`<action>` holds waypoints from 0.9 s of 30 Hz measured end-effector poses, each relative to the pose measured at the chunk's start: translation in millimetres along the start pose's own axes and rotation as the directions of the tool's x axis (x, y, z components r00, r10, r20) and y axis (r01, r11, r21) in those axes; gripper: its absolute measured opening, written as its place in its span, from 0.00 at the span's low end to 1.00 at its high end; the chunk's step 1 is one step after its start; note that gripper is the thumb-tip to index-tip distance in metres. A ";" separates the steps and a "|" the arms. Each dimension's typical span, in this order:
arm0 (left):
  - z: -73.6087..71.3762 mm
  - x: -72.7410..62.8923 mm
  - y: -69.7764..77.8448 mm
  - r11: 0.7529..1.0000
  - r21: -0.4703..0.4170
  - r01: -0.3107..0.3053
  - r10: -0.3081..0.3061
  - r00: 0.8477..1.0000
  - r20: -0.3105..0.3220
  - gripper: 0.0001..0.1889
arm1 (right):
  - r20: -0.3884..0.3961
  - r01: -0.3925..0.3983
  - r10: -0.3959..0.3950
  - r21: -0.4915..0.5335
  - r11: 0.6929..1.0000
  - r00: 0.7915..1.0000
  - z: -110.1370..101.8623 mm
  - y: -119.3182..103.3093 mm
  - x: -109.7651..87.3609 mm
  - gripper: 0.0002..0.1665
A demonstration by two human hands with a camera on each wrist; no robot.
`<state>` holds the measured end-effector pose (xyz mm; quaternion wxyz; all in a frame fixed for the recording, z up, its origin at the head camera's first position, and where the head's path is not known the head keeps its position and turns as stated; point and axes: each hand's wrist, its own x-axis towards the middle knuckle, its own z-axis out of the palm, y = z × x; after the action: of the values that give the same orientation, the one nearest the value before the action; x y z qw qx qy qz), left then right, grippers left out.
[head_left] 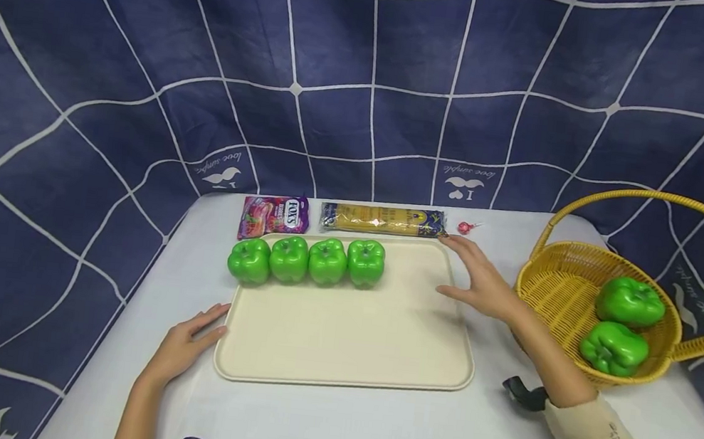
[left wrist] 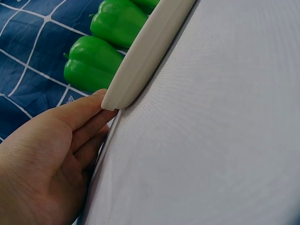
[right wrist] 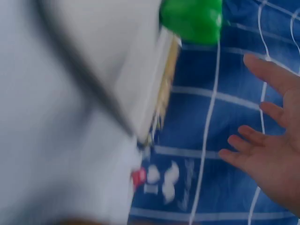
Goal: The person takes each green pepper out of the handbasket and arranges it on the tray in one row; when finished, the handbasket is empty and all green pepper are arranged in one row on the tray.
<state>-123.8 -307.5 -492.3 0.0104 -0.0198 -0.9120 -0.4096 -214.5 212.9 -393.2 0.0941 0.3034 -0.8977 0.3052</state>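
A cream tray (head_left: 346,333) lies on the white table, with several green bell peppers (head_left: 327,261) in a row along its back left edge. My left hand (head_left: 184,345) is at the tray's left side; in the left wrist view its fairly straight fingertips (left wrist: 99,96) are right at the rim. Over the tray's right edge in the head view, my right hand (head_left: 481,279) spreads its fingers and thumb apart with nothing between them. The right wrist view shows the same hand (right wrist: 276,136) with its palm bare.
To the right stands a yellow wicker basket (head_left: 550,290) with a tall handle, holding two green bell peppers (head_left: 629,302). Behind the tray lie a purple Fox's candy bag (head_left: 273,216), a yellow-and-blue packet (head_left: 384,220) and a red lollipop (head_left: 465,228). A blue checked cloth (head_left: 400,131) hangs behind.
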 end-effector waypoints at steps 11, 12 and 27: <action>-0.4 0.5 -1.5 1.000 0.000 0.011 -0.011 1.000 0.003 0.28 | -0.271 -0.291 0.250 -0.122 0.949 0.930 -78.3 40.5 -75.6 0.46; -0.5 0.6 -1.4 1.000 0.002 0.012 -0.012 1.000 0.003 0.28 | -0.295 -0.332 0.282 -0.136 0.934 0.913 -83.2 45.1 -82.0 0.46; -1.0 1.5 -2.1 1.000 -0.003 0.017 -0.017 1.000 0.014 0.29 | -0.400 -0.755 0.664 -0.126 0.643 0.632 -105.8 91.9 -135.8 0.55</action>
<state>-125.3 -309.5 -493.1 0.0005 -0.0148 -0.9115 -0.4109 -163.2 401.0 -402.2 0.1499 -0.1488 -0.9498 0.2310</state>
